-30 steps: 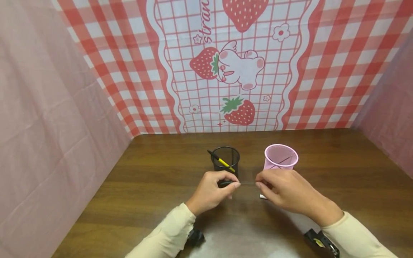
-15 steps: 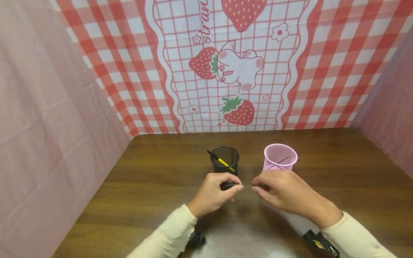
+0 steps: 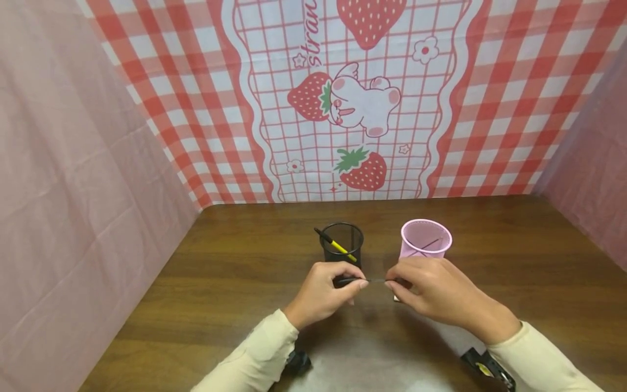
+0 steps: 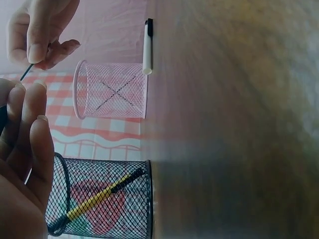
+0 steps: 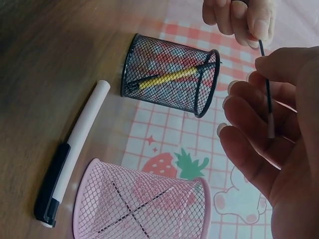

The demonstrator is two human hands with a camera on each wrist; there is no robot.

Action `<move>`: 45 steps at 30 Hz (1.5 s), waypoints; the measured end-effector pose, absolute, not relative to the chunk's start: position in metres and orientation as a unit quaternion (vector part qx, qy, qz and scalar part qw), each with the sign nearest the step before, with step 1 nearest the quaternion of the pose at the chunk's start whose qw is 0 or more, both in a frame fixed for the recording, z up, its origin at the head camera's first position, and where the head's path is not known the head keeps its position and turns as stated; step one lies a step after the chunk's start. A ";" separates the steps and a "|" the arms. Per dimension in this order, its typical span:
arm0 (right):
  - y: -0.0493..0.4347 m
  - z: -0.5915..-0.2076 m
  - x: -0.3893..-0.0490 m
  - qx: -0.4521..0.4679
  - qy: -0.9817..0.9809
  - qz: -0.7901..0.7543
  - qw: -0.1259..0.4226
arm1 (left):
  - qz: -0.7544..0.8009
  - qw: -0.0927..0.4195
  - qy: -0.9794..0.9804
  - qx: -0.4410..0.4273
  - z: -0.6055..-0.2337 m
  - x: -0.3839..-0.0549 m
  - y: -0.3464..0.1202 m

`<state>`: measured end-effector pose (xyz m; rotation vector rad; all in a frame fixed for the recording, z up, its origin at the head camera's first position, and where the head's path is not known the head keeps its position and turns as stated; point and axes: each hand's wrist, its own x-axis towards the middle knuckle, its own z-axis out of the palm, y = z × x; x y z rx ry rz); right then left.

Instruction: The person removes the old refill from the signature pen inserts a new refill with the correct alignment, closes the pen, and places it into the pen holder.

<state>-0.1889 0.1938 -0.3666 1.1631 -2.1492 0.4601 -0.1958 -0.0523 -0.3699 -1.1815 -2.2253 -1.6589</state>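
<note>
My left hand (image 3: 325,288) holds a slim black pen (image 3: 344,281) between thumb and fingers; most of its barrel is hidden in the hand. Facing it, my right hand (image 3: 436,283) pinches a thin dark pen refill (image 5: 268,94), which spans the small gap between both sets of fingertips. In the right wrist view its paler end lies over the right palm. Both hands are raised over the table, just in front of two mesh pen cups. The black cup (image 3: 342,224) holds a yellow-and-black pen (image 3: 338,246); crossed thin dark sticks (image 4: 116,93) show in the pink cup (image 3: 409,251).
A white marker with a black cap (image 5: 82,134) lies on the wooden table (image 3: 196,305) by the pink cup, mostly hidden under my right hand in the head view. Behind the table hangs a red-checked strawberry cloth (image 3: 362,169); pink cloth (image 3: 98,190) closes the sides.
The hands drew closer together, then the right moved back slightly, so the visible stretch of refill shortened and grew a little again. Both grips hold as before; the cups have not moved.
</note>
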 end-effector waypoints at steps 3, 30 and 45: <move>0.194 -0.367 -0.189 0.438 -0.822 0.172 0.321 | -0.551 0.061 -0.736 -0.389 -0.370 -0.196 -0.053; 0.197 -0.372 -0.193 0.440 -0.818 0.167 0.331 | -0.543 0.079 -0.746 -0.378 -0.401 -0.218 -0.056; 0.198 -0.370 -0.193 0.429 -0.824 0.152 0.338 | -0.542 0.074 -0.745 -0.382 -0.399 -0.221 -0.056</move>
